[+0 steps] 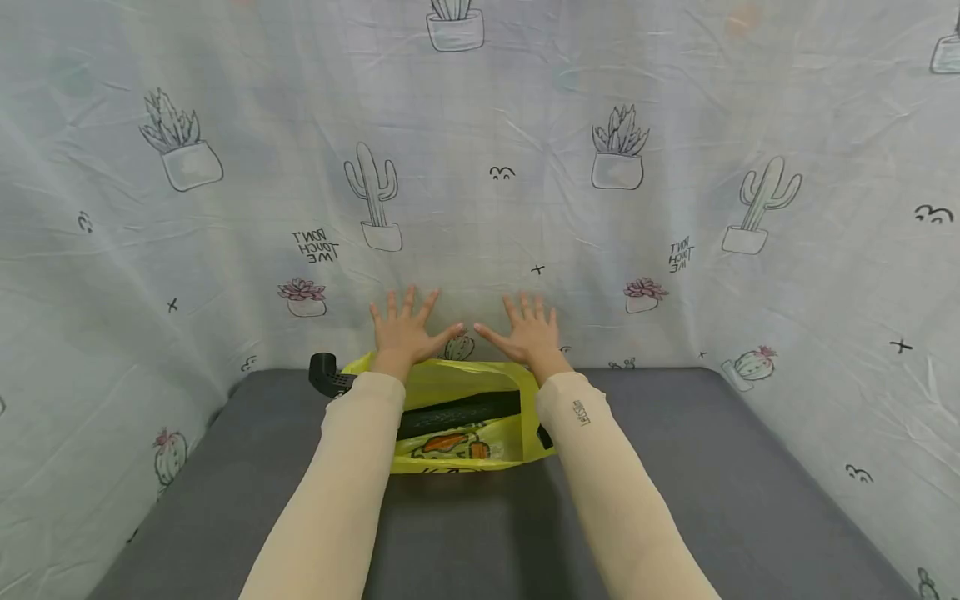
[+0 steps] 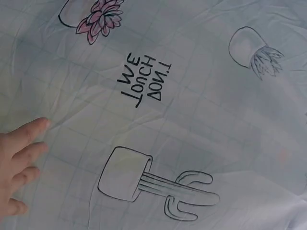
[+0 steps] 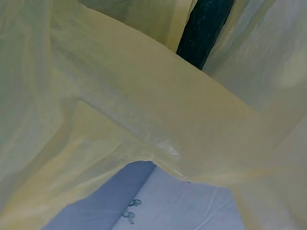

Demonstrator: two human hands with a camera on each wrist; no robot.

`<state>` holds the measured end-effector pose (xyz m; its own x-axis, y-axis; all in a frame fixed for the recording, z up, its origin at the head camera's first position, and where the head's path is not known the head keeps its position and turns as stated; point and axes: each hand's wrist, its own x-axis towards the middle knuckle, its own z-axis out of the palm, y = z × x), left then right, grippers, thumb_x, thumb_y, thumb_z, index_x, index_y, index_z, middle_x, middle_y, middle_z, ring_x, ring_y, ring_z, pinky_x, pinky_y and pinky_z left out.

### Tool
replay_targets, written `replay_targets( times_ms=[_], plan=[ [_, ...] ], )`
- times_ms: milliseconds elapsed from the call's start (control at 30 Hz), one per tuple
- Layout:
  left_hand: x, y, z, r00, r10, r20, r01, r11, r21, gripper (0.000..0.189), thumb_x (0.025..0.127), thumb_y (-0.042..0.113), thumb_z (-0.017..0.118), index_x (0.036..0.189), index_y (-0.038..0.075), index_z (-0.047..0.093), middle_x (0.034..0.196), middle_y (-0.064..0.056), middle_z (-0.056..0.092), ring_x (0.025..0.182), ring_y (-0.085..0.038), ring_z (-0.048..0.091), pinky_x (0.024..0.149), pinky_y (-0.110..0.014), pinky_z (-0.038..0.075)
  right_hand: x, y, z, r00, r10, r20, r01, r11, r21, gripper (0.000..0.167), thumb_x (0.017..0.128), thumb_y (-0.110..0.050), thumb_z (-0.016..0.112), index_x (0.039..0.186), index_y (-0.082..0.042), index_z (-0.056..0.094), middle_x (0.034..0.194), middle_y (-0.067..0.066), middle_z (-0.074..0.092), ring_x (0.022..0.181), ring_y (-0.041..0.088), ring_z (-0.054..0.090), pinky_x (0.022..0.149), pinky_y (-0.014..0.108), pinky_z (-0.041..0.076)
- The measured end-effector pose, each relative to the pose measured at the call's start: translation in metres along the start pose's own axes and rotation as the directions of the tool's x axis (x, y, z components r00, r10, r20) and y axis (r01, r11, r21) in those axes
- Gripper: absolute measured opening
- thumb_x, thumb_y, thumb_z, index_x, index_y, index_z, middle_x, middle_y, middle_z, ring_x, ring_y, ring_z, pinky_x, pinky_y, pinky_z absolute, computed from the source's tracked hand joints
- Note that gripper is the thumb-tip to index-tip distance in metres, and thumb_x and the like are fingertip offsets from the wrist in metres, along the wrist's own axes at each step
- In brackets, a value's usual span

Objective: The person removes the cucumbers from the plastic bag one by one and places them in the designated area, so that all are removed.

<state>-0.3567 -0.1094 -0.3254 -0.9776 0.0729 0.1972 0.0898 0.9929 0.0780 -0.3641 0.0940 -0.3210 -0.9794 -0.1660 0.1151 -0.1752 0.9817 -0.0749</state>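
Observation:
My left hand [image 1: 405, 335] is held out with fingers spread and straight, above the far rim of a yellow plastic bag [image 1: 465, 377]. My right hand [image 1: 531, 337] mirrors it on the other side, fingers also spread; neither holds anything. Fingertips of the left hand [image 2: 19, 167] show in the left wrist view. Inside the wide-mouthed bag lies a long black object [image 1: 465, 412], partly hidden by my left forearm. A black curved end with small holes [image 1: 325, 375] sticks out at the bag's left. Yellow film [image 3: 144, 91] fills most of the right wrist view, hiding the right hand.
The bag lies on a dark grey table [image 1: 465, 533]. A pale cloth curtain [image 1: 480, 217] printed with cacti and potted plants hangs behind the table and along both sides. A small black piece [image 1: 544, 437] shows by the bag's right edge.

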Motion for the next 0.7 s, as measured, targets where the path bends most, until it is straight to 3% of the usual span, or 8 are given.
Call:
replay_targets(
  times_ms=[233, 433, 700],
  plan=[
    [-0.003, 0.002, -0.003, 1.0, 0.013, 0.018, -0.014, 1.0, 0.026, 0.08, 0.084, 0.077, 0.022, 0.149, 0.033, 0.008, 0.155, -0.012, 0.006, 0.138, -0.043, 0.001, 0.107, -0.066, -0.002, 0.001, -0.008, 0.004, 0.998, -0.055, 0.02, 0.055, 0.998, 0.005, 0.086, 0.085, -0.076, 0.021, 0.15, -0.022, 0.004, 0.155, 0.011, -0.001, 0.141, 0.033, -0.003, 0.113, 0.055, 0.003],
    [-0.005, 0.007, -0.01, 0.999, 0.018, 0.048, -0.02, 0.998, 0.051, 0.072, 0.089, 0.07, 0.023, 0.148, 0.03, 0.017, 0.153, -0.014, 0.017, 0.137, -0.044, 0.012, 0.107, -0.066, 0.004, -0.003, -0.017, 0.002, 0.996, -0.09, 0.011, 0.09, 0.996, 0.029, 0.083, 0.086, -0.073, 0.024, 0.15, -0.022, 0.01, 0.155, 0.011, 0.004, 0.141, 0.034, 0.002, 0.113, 0.055, 0.009],
    [-0.01, 0.007, -0.016, 0.996, 0.014, 0.09, -0.013, 1.0, -0.006, 0.069, 0.09, 0.065, 0.036, 0.146, 0.026, 0.027, 0.15, -0.013, 0.026, 0.135, -0.041, 0.023, 0.108, -0.066, 0.006, -0.014, -0.027, 0.0, 0.984, -0.176, -0.033, 0.177, 0.982, 0.062, 0.078, 0.089, -0.069, 0.029, 0.149, -0.022, 0.017, 0.155, 0.011, 0.011, 0.141, 0.034, 0.01, 0.113, 0.052, 0.013]
  ],
)
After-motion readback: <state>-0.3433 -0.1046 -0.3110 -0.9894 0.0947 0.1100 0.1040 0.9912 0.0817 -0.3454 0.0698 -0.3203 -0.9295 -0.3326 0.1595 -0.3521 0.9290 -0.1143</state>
